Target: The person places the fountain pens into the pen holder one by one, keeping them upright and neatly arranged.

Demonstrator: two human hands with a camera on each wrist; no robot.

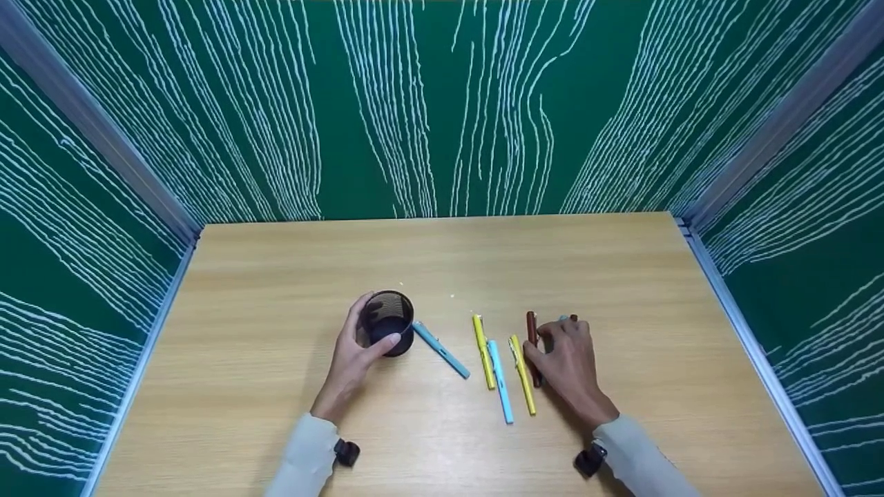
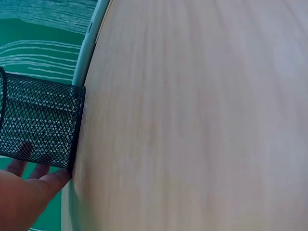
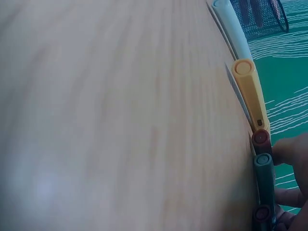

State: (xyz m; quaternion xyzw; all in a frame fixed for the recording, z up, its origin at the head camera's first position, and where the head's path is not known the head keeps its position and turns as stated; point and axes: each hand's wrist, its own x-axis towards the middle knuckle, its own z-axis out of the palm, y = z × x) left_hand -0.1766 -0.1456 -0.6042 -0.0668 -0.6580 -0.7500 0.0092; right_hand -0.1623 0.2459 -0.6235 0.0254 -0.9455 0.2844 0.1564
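A black mesh pen cup (image 1: pixel 388 324) stands upright on the table, gripped by my left hand (image 1: pixel 352 359) with the thumb over the near rim and the fingers round its left side. In the left wrist view fingers show against the lower mesh of the cup (image 2: pixel 41 120). My right hand (image 1: pixel 570 355) pinches a dark red pen (image 1: pixel 531 324) between thumb and index finger, low over the table. Partly hidden under that hand lie a teal pen (image 3: pixel 264 180) and another dark red pen (image 3: pixel 262 213).
Left of the right hand lie a yellow pen (image 1: pixel 523 376), a light blue pen (image 1: pixel 501 383) and a second yellow pen (image 1: pixel 484 352). Another teal pen (image 1: pixel 442 350) slants beside the cup. Green patterned panels (image 1: pixel 442 103) enclose the wooden table (image 1: pixel 414 255).
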